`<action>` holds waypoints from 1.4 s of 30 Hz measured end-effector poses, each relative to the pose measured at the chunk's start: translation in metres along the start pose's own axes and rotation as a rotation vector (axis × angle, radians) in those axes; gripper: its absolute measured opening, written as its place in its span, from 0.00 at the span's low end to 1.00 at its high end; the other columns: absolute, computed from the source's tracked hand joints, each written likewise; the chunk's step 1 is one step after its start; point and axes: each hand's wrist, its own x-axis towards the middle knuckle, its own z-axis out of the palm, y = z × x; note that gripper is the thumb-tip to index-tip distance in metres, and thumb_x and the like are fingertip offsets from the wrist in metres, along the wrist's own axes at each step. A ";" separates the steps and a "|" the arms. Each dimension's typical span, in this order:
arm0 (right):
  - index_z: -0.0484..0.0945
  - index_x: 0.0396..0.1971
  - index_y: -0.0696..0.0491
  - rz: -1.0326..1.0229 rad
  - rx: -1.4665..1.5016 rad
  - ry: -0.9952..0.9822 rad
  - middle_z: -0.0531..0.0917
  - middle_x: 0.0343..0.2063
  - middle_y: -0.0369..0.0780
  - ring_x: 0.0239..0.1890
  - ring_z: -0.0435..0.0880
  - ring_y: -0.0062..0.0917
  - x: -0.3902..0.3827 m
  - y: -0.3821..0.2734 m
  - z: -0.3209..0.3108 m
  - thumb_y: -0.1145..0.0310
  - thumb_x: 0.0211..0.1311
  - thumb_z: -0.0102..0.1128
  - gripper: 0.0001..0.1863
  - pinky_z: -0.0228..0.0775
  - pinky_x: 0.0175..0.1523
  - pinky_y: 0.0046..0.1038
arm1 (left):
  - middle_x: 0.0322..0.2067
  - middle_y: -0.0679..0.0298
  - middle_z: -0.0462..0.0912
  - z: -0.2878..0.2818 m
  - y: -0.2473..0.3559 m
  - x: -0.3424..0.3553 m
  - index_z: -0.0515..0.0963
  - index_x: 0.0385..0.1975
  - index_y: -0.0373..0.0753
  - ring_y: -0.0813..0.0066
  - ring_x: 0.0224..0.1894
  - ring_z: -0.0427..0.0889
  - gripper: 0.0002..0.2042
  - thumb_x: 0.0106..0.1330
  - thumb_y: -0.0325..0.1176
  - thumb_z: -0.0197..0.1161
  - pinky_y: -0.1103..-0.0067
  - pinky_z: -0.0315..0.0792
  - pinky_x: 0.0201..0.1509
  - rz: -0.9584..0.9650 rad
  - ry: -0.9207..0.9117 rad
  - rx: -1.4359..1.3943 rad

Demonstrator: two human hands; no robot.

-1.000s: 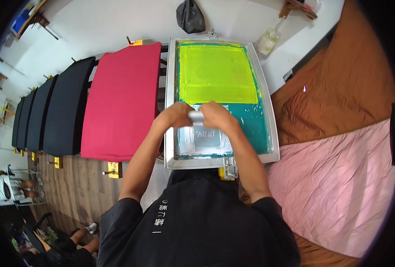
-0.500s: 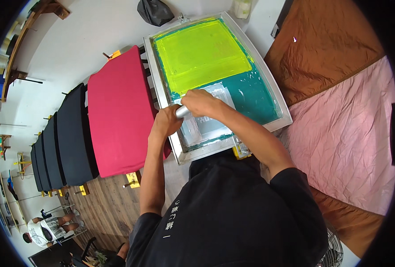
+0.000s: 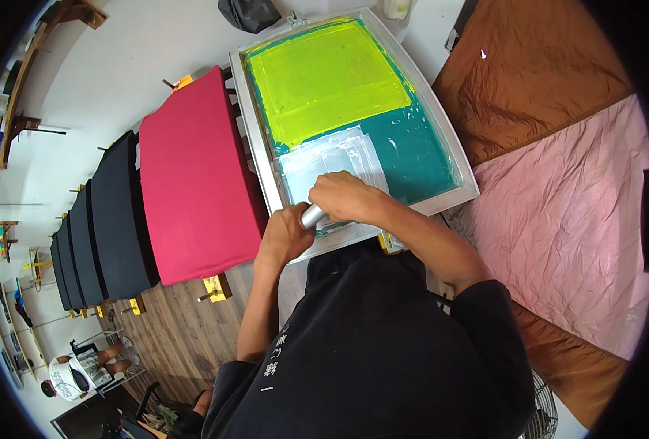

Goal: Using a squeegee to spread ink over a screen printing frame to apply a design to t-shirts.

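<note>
My left hand point(image 3: 289, 233) and my right hand point(image 3: 342, 196) are both closed round a silver squeegee point(image 3: 312, 216) with a rounded metal handle. Its blade is hidden below my hands. The squeegee is over the near end of a screen-printing frame point(image 3: 465, 192), which has a pale metal border. White-grey ink point(image 3: 324, 157) covers the near left of the screen, just beyond my hands. Bright yellow-green point(image 3: 324, 80) fills the far part, and teal mesh point(image 3: 419, 157) shows to the right. Whatever lies under the screen is hidden.
To the left stands a board covered in red cloth point(image 3: 193, 175), followed by several black-covered boards point(image 3: 123, 219). Brown and pink sheets point(image 3: 566, 212) hang on the right. A dark bag point(image 3: 250, 14) is beyond the frame. A person point(image 3: 83, 373) sits at the lower left.
Both hands have drawn the squeegee toward my body, to the frame's near end. More of the white-grey ink patch is uncovered behind it.
</note>
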 end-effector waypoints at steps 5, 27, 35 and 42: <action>0.84 0.27 0.56 0.045 -0.014 -0.245 0.84 0.28 0.48 0.33 0.84 0.44 -0.024 0.036 -0.020 0.76 0.39 0.66 0.09 0.77 0.36 0.40 | 0.30 0.40 0.81 0.018 0.041 0.020 0.81 0.35 0.32 0.41 0.36 0.81 0.12 0.53 0.31 0.64 0.61 0.76 0.44 -0.014 -0.066 -0.086; 0.77 0.41 0.63 0.164 -0.083 0.287 0.77 0.40 0.48 0.50 0.76 0.37 -0.053 -0.010 0.019 0.75 0.50 0.57 0.17 0.80 0.41 0.30 | 0.51 0.50 0.78 0.024 0.021 0.002 0.76 0.50 0.32 0.50 0.53 0.76 0.26 0.45 0.13 0.54 0.65 0.71 0.57 0.252 0.253 0.023; 0.73 0.49 0.59 0.084 0.087 0.456 0.74 0.51 0.46 0.57 0.71 0.40 -0.098 0.038 0.033 0.78 0.50 0.55 0.22 0.68 0.58 0.37 | 0.57 0.46 0.71 0.078 0.062 0.012 0.69 0.56 0.28 0.51 0.61 0.70 0.24 0.56 0.19 0.50 0.62 0.62 0.65 0.265 0.367 0.337; 0.74 0.47 0.57 0.151 0.102 0.372 0.73 0.49 0.46 0.54 0.71 0.41 -0.135 0.047 0.015 0.81 0.42 0.62 0.26 0.68 0.58 0.36 | 0.58 0.46 0.70 0.088 0.087 0.014 0.67 0.57 0.28 0.52 0.62 0.69 0.26 0.54 0.19 0.53 0.62 0.62 0.66 0.333 0.247 0.305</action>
